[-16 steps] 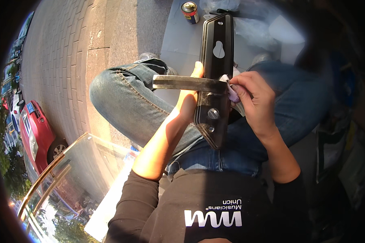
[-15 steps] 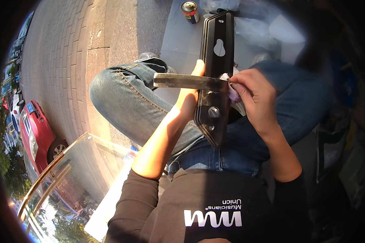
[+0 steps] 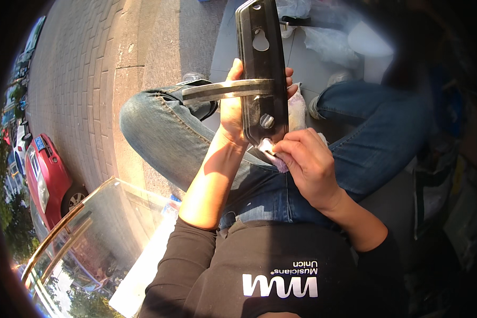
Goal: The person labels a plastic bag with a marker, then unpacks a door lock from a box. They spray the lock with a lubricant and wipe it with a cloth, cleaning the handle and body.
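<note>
A long black door handle plate (image 3: pixel 263 63) stands tilted in front of me, its lever (image 3: pixel 217 90) sticking out to the left. It has a keyhole-shaped opening in its far half and a small round metal knob (image 3: pixel 266 121) in its near half. My left hand (image 3: pixel 233 112) is closed round the plate from behind, thumb on the left edge and fingertips showing at the right. At the plate's near end, my right hand (image 3: pixel 307 161) pinches a pale cloth (image 3: pixel 281 162) against the corner. More of that cloth hangs down behind the plate.
Clear plastic bags (image 3: pixel 331 45) and a dark bar-shaped piece (image 3: pixel 312 22) lie on the grey tiles beyond my knees. A glass-topped piece with a gold edge (image 3: pixel 69 228) stands at the lower left. A red car (image 3: pixel 50 177) is parked by the paving.
The handle plate has shifted left and away from me. My right hand with the cloth has gone from beside the lever down to the plate's near end. The can is out of sight.
</note>
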The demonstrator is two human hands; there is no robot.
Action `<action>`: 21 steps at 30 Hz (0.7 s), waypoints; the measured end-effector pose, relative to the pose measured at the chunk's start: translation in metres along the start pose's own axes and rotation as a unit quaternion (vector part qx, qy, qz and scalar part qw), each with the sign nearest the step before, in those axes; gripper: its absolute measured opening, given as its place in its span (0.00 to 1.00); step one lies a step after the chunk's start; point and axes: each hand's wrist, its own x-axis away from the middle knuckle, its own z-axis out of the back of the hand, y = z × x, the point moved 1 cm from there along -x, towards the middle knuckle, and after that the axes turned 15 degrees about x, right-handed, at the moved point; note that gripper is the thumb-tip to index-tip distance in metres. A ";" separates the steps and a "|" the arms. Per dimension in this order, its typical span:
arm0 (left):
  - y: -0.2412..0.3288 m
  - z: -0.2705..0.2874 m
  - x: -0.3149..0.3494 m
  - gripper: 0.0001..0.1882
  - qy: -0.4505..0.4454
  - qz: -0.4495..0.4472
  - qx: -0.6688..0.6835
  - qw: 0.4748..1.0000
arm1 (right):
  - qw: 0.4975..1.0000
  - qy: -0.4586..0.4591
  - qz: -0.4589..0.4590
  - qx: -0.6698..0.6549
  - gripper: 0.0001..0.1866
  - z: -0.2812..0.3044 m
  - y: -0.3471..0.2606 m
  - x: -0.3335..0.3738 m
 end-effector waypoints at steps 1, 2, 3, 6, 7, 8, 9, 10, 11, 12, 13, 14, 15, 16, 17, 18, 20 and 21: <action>-0.001 0.000 -0.002 0.34 0.013 -0.018 -0.015 1.000 | 1.000 0.019 0.009 0.009 0.10 0.001 -0.003 0.003; -0.003 -0.001 -0.002 0.32 0.032 -0.006 -0.002 0.999 | 0.998 0.046 0.017 0.032 0.10 0.001 0.001 -0.003; -0.006 -0.003 -0.001 0.31 0.043 -0.002 -0.016 0.999 | 0.995 0.073 0.024 0.058 0.09 0.002 0.009 -0.015; -0.007 0.000 0.002 0.28 0.007 -0.003 0.050 0.999 | 0.992 0.093 0.026 0.079 0.06 0.002 0.033 -0.058; -0.006 0.002 0.004 0.28 0.011 -0.005 0.044 0.999 | 0.991 0.092 0.038 0.091 0.06 0.003 0.031 -0.058; -0.005 0.002 0.006 0.28 0.014 -0.008 0.038 0.999 | 0.989 0.090 0.051 0.102 0.07 0.004 0.029 -0.058; -0.008 -0.006 0.004 0.29 0.064 -0.012 -0.001 0.998 | 0.992 0.074 0.048 0.093 0.08 0.004 0.023 -0.048; -0.009 -0.008 0.003 0.32 0.076 -0.010 -0.008 0.997 | 0.994 0.060 0.045 0.082 0.08 0.006 0.013 -0.031; -0.011 -0.010 -0.002 0.33 0.107 -0.023 0.004 0.994 | 0.997 0.046 0.039 0.055 0.10 0.007 0.008 -0.014; -0.010 -0.012 -0.002 0.35 0.140 -0.042 0.016 0.989 | 0.997 0.043 0.035 0.053 0.10 0.007 0.002 -0.007; -0.010 -0.010 -0.001 0.35 0.118 -0.046 -0.024 0.992 | 0.995 0.054 0.039 0.076 0.09 0.007 0.005 -0.013; -0.009 -0.003 0.001 0.35 0.095 -0.049 -0.064 0.992 | 0.992 0.066 0.042 0.100 0.08 0.006 0.011 -0.025; -0.009 0.000 0.002 0.34 0.065 -0.035 -0.039 0.997 | 0.988 0.079 0.053 0.123 0.07 0.006 0.022 -0.041; -0.009 0.002 0.006 0.33 0.037 -0.025 -0.016 0.999 | 0.989 0.082 0.024 0.123 0.06 0.006 0.028 -0.057; -0.009 0.006 0.009 0.31 0.009 -0.010 0.008 1.000 | 0.993 0.077 0.004 0.085 0.06 0.002 0.033 -0.068; -0.010 -0.010 0.009 0.28 0.011 0.010 0.031 0.999 | 0.996 0.073 -0.014 0.046 0.05 -0.001 0.036 -0.077; -0.008 -0.007 0.010 0.30 0.002 -0.023 0.007 1.000 | 0.992 0.056 -0.102 -0.051 0.05 -0.005 0.027 -0.068; -0.008 -0.008 0.010 0.31 -0.013 -0.072 -0.051 0.996 | 0.984 0.044 -0.142 -0.102 0.05 -0.007 0.021 -0.060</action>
